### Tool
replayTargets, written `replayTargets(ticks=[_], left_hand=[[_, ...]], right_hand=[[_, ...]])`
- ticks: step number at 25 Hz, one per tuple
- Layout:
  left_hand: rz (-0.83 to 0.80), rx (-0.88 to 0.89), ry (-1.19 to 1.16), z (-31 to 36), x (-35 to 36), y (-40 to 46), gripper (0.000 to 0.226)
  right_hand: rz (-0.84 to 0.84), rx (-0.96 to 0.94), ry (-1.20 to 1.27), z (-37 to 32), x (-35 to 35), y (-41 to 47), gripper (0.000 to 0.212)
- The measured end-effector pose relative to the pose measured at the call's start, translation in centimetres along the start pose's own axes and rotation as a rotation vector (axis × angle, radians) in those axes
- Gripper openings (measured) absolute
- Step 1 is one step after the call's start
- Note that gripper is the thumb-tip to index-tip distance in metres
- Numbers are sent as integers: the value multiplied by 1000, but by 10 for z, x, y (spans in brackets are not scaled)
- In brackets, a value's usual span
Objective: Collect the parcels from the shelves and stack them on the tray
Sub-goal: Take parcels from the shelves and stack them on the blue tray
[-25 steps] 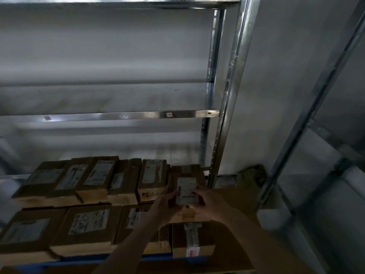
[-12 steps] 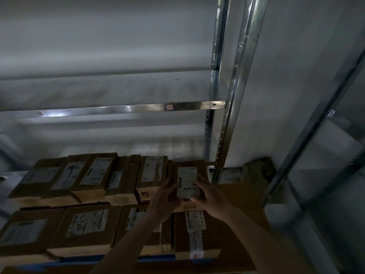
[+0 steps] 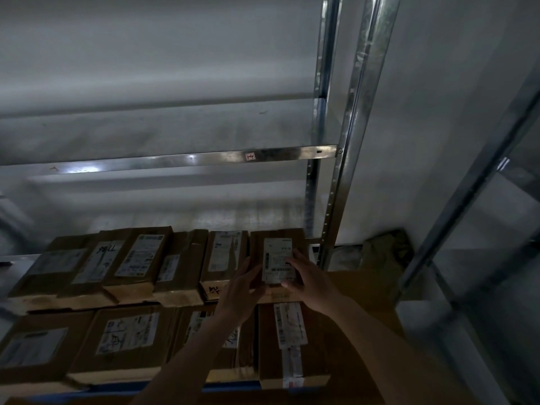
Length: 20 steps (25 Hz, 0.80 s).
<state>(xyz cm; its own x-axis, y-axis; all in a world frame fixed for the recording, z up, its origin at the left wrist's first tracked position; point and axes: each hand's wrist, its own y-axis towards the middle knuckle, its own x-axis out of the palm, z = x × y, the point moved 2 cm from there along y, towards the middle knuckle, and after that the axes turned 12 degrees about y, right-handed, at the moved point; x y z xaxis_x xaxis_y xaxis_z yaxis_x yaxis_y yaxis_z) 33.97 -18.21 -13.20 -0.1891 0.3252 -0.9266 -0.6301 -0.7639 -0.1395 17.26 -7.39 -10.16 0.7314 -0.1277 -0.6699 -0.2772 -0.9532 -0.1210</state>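
Setting a labelled cardboard parcel (image 3: 277,260) into the far row of the stack, at its right end, both hands work it into line. The left hand (image 3: 244,290) presses flat against the parcel's left edge, fingers straight and close together; the right hand (image 3: 306,276) lies on the white shipping label (image 3: 277,263), fingers spread lightly over it. A blue tray edge (image 3: 228,385) peeks out beneath the near row of parcels (image 3: 125,343). The steel shelf upright (image 3: 342,182) stands just beside the parcel's right side. Trouble I'd watch for: it sits at the row's end, so a push from the left could slide it off the box below (image 3: 292,343) toward that upright, or ride up on the neighbouring parcel (image 3: 223,258).
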Motion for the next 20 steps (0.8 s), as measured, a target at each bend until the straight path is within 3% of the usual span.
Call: replayTargets(ticks=[15, 20], left_hand=[[67, 38, 48, 12, -15, 1, 60], [69, 42, 37, 6, -25, -8, 74]], right_hand=[[-21, 27, -32, 8, -3, 11, 65], [14, 51, -63, 2, -15, -20, 65]])
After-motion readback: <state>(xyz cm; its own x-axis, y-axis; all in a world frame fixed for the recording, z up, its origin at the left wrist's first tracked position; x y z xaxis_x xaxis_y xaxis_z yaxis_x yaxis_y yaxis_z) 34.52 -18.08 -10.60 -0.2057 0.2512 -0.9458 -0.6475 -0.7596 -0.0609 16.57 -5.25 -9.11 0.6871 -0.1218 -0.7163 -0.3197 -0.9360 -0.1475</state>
